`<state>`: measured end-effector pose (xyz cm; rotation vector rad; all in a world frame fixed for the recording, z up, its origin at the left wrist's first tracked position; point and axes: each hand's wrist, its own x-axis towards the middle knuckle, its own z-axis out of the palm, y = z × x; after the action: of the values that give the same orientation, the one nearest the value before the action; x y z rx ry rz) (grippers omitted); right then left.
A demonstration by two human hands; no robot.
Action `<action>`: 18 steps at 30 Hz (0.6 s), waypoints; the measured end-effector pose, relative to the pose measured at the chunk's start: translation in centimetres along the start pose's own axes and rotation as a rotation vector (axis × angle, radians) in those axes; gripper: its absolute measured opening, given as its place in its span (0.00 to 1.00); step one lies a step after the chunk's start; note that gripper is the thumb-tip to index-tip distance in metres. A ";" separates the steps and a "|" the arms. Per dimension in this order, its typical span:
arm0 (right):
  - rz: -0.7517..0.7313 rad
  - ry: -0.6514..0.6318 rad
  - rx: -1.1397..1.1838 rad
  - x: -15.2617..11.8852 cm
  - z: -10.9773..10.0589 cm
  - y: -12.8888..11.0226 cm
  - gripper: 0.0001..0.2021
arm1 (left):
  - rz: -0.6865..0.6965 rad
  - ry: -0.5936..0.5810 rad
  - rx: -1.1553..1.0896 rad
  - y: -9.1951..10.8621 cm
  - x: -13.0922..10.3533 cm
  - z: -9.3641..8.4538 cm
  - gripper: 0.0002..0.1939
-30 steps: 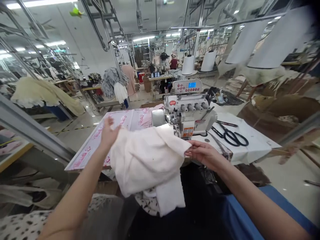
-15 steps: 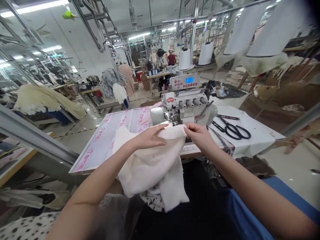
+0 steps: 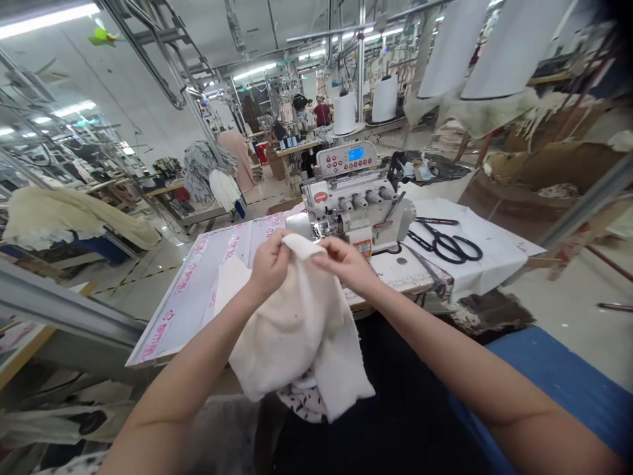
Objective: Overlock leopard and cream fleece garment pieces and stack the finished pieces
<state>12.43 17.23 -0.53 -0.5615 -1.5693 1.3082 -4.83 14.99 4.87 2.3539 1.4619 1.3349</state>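
Observation:
A cream-white cloth [image 3: 291,323] hangs from both hands over the front edge of the sewing table, in front of a white sewing machine [image 3: 353,204]. My left hand [image 3: 270,264] pinches the cloth's folded upper edge at its left end. With fingertips closed, my right hand [image 3: 343,264] grips the same edge at its right end, close to the machine's needle area. Black-spotted white fabric [image 3: 306,399] shows beneath the cloth, above the dark lap.
Black scissors [image 3: 455,247] lie on the white-covered table right of the machine. Large thread cones [image 3: 514,53] hang over the right side. A blue surface [image 3: 564,376] is at lower right. Two people are in the far background.
My left hand has gone from spread on the cloth to pinching its edge. My right hand and the edge have shifted left, away from the machine. The view has turned slightly right.

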 end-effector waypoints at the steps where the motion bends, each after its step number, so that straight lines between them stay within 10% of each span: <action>1: 0.063 -0.110 -0.026 -0.9 0.4 0.6 0.15 | -0.010 0.052 -0.016 0.3 0.6 -0.7 0.11; 4: 0.284 -0.452 -0.061 -4.6 1.8 1.2 0.15 | 0.062 0.097 0.022 0.6 2.8 -2.1 0.12; 7: 0.379 -0.616 0.261 -8.4 2.3 0.3 0.19 | 0.078 -0.100 0.106 -0.7 4.2 -0.8 0.16; 11: 0.477 -0.482 0.413 -10.9 1.1 1.8 0.22 | -0.107 -0.430 0.149 -3.8 3.5 3.5 0.15; 18: 0.344 -0.109 0.031 -10.7 -0.5 7.5 0.19 | -0.204 -0.352 0.151 -4.7 2.7 4.8 0.10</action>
<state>15.58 10.94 -11.56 -0.7772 -1.5848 1.6402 -4.28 21.33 1.37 2.2945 1.6781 0.7415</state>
